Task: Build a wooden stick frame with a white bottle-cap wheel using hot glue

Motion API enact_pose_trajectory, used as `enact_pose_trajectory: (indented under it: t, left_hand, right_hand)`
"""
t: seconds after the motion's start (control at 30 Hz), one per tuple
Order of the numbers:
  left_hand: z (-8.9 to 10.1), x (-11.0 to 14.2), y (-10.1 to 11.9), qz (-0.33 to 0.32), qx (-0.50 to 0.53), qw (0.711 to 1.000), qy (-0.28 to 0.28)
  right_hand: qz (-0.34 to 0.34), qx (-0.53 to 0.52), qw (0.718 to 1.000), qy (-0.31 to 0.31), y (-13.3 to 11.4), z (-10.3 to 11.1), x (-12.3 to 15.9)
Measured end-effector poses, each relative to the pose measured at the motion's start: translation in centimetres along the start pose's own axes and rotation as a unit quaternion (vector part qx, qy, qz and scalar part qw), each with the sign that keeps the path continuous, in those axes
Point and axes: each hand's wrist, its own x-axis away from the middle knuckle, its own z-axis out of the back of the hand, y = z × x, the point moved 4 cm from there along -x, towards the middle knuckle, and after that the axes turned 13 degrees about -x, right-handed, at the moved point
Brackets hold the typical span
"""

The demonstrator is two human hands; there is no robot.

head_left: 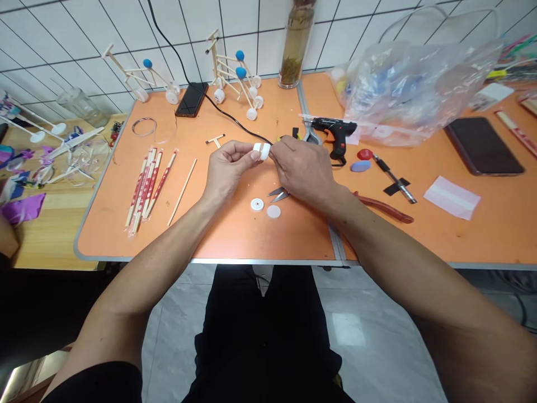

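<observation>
My left hand (226,170) pinches a small white plastic wheel pair (262,150) between thumb and fingers, just above the orange table. Against its right side are the curled fingers of my right hand (302,168); what they grip is hidden behind the knuckles. Below the hands lie a white wheel disc (257,205) and a pale round disc (274,211). Scissor blades (280,194) stick out from beneath my right hand. Left of my left hand, a single wooden stick (182,192) lies beside a small T-shaped stick piece (215,140).
Wrapped chopsticks (145,190) lie at left. Two stick-built wheeled frames (235,78) (142,75) stand behind, near a phone (192,99) and a tall tea bottle (296,47). At right are a glue gun (334,131), red-handled pliers (386,208), a pen (394,178) and a plastic bag (403,92).
</observation>
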Motion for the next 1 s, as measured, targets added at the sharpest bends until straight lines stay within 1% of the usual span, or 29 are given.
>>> enact_pose_trajectory:
  t: [0.07, 0.13, 0.17, 0.23, 0.27, 0.3, 0.33, 0.37, 0.43, 0.5, 0.6, 0.67, 0.77, 0.87, 0.93, 1.0]
  left_hand:
    - [0.0, 0.1, 0.2, -0.002, -0.007, 1.0, -0.003]
    - [0.0, 0.1, 0.5, -0.002, -0.013, 1.0, 0.001]
    - [0.0, 0.2, 0.6, 0.0, -0.015, 1.0, 0.004]
    - [0.0, 0.4, 1.0, 0.003, -0.02, 1.0, 0.011]
    - [0.0, 0.5, 1.1, 0.002, -0.024, 1.0, 0.014]
    - [-0.1, 0.6, 1.3, -0.004, -0.028, 0.999, 0.015]
    - [-0.2, 0.8, 1.4, -0.016, -0.032, 0.999, 0.017]
    - [-0.3, 0.9, 1.4, -0.031, -0.038, 0.999, 0.019]
    - [-0.4, 1.0, 1.3, -0.063, -0.058, 0.996, 0.021]
    - [-0.5, 1.1, 0.9, -0.085, -0.082, 0.993, 0.021]
    - [-0.5, 1.0, 0.4, -0.104, -0.095, 0.99, 0.012]
    - [-0.4, 0.9, 0.3, -0.106, -0.089, 0.99, 0.008]
    - [-0.3, 0.7, 0.2, -0.091, -0.068, 0.994, 0.002]
    - [-0.4, 0.5, -0.1, -0.086, -0.041, 0.995, 0.001]
    - [-0.4, 0.4, -0.3, -0.092, -0.031, 0.995, 0.006]
    - [-0.5, 0.4, -0.5, -0.099, -0.031, 0.994, 0.016]
  right_hand:
    - [-0.007, -0.027, 1.0, 0.001, -0.3, 0.3, -0.1]
    - [-0.037, -0.104, 0.994, -0.004, -0.3, 0.4, -0.3]
    - [-0.063, -0.16, 0.985, -0.015, -0.2, 0.4, -0.4]
    - [-0.117, -0.272, 0.954, -0.044, 0.0, -0.1, -0.5]
    - [-0.133, -0.304, 0.942, -0.053, 0.0, -0.3, -0.5]
    - [-0.136, -0.309, 0.94, -0.052, 0.0, -0.4, -0.5]
    - [-0.125, -0.285, 0.95, -0.039, -0.1, -0.4, -0.4]
    - [-0.106, -0.237, 0.966, -0.02, -0.3, -0.4, -0.4]
    - [-0.071, -0.111, 0.991, 0.008, -0.8, -0.2, -0.2]
    - [-0.056, -0.009, 0.998, 0.004, -1.3, -0.1, 0.1]
    - [-0.051, 0.06, 0.997, -0.019, -1.9, 0.1, 0.2]
    - [-0.055, 0.067, 0.996, -0.023, -2.0, 0.3, 0.2]
    - [-0.065, 0.061, 0.996, -0.024, -1.8, 0.3, 0.1]
    - [-0.057, 0.05, 0.997, -0.022, -1.7, 0.2, -0.1]
    - [-0.061, 0.004, 0.998, -0.008, -1.8, 0.3, -0.3]
    - [-0.096, -0.107, 0.99, -0.001, -1.9, 0.4, -0.6]
